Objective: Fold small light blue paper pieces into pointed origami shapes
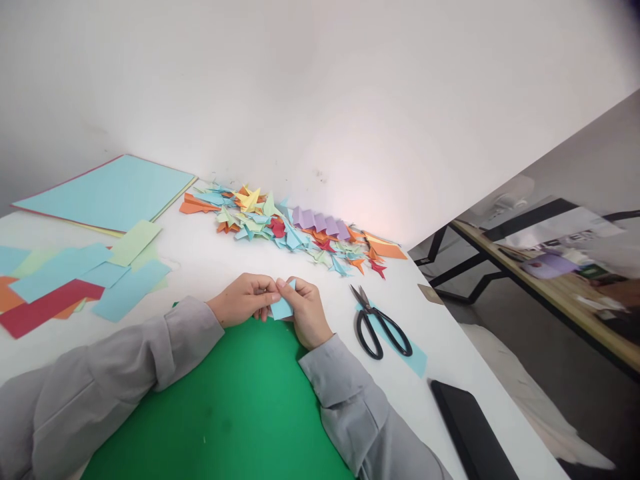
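Between my two hands is a small piece of light blue paper (283, 308), held just above the far edge of a green mat (240, 393). My left hand (246, 297) pinches its left side with thumb and fingers. On the other side, my right hand (309, 312) grips the paper with the thumb laid over it. My fingers hide part of the paper, so its folds cannot be made out fully. Beyond my hands lies a long pile of folded paper pieces (255, 223) in several colours, along the wall.
Black-handled scissors (373, 323) lie on a light blue strip (415, 360) to the right, with a black phone-like object (470, 427) nearer me. Loose coloured paper rectangles (60, 280) and large blue sheets (107, 190) are at left. Past the table's right edge stands a wooden-topped desk (550, 293).
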`<state>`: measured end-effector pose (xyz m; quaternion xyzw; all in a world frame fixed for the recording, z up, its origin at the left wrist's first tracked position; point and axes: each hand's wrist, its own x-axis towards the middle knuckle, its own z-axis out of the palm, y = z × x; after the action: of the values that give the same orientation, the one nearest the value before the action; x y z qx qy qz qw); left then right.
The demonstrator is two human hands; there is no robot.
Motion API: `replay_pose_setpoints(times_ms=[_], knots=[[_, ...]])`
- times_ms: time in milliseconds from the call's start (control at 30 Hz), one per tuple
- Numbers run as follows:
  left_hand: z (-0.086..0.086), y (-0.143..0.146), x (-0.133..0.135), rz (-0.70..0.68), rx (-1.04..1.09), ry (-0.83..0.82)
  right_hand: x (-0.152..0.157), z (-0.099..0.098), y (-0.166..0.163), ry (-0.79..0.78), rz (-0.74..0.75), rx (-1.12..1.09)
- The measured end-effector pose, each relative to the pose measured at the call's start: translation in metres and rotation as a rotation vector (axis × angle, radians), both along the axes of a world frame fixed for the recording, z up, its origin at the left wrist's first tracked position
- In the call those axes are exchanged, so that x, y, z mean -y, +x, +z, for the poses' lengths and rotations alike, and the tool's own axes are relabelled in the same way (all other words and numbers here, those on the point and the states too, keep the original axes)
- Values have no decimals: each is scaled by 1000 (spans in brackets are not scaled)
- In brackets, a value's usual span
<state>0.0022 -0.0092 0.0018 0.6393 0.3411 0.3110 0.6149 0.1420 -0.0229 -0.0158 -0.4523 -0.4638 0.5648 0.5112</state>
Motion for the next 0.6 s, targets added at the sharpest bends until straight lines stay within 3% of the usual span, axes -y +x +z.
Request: replay_pose_setpoints(times_ms=[200, 333, 600], knots=[[1, 2, 1, 60, 28, -29, -1, 0, -2, -79, -49, -55], [-1, 1, 0, 122, 54, -59, -3, 0, -1, -18, -105, -67], [-4, 2, -5, 383, 265, -193, 3, 6, 0, 30, 15, 72]])
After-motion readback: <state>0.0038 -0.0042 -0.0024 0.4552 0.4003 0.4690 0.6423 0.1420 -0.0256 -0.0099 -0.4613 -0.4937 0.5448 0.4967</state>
